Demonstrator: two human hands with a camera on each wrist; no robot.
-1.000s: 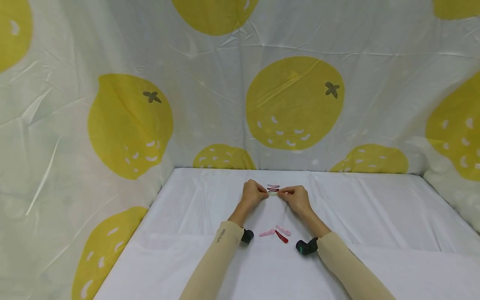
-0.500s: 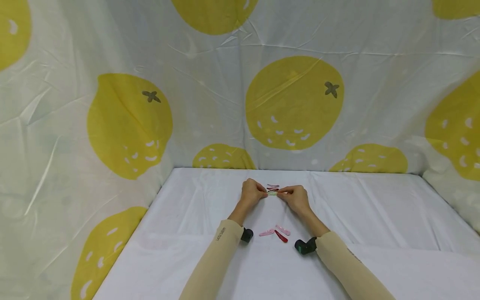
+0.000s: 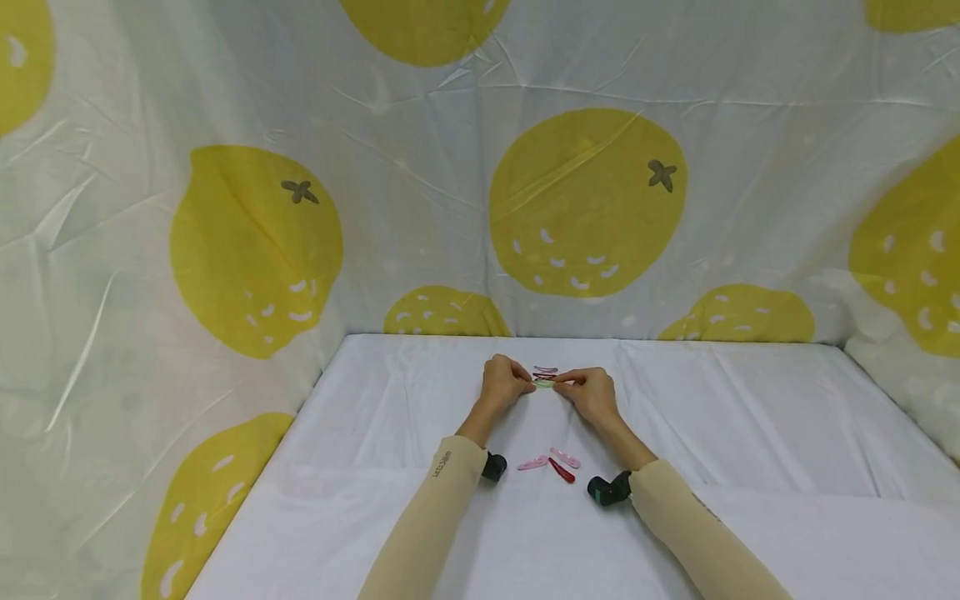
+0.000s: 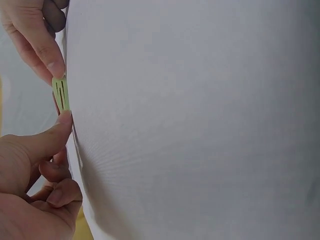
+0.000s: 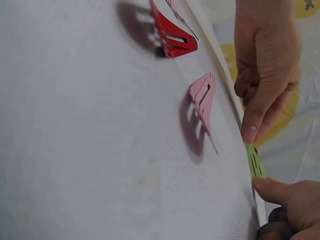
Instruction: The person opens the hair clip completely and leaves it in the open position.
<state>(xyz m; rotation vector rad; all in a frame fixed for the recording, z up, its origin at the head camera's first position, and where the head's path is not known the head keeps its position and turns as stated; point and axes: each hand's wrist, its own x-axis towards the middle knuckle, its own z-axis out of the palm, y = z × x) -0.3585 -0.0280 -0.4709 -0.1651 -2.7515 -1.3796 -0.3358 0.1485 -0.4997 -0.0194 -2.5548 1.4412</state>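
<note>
A light green snap hair clip (image 3: 543, 385) lies crosswise between both hands near the far side of the table. My left hand (image 3: 501, 385) pinches its left end between thumb and finger. The right hand (image 3: 592, 394) pinches the other end. In the left wrist view the green clip (image 4: 60, 94) spans the two thumb tips, slots facing the camera, with a bit of dark red showing behind it. Just beyond it in the head view, dark red hair clips (image 3: 545, 375) and a mauve clip (image 3: 546, 368) form a row, partly hidden by fingers.
Closer on the white table (image 3: 712, 433) lie a pink hair clip (image 3: 533, 462), a second pink clip (image 3: 565, 458) and a red clip (image 3: 562, 471), between the forearms. A lemon-print curtain (image 3: 420, 192) hangs behind the table's far edge.
Both hands keep their pinch on the green hair clip, which tilts slightly between the frames. The head view shifts a little; the loose clips stay put.
</note>
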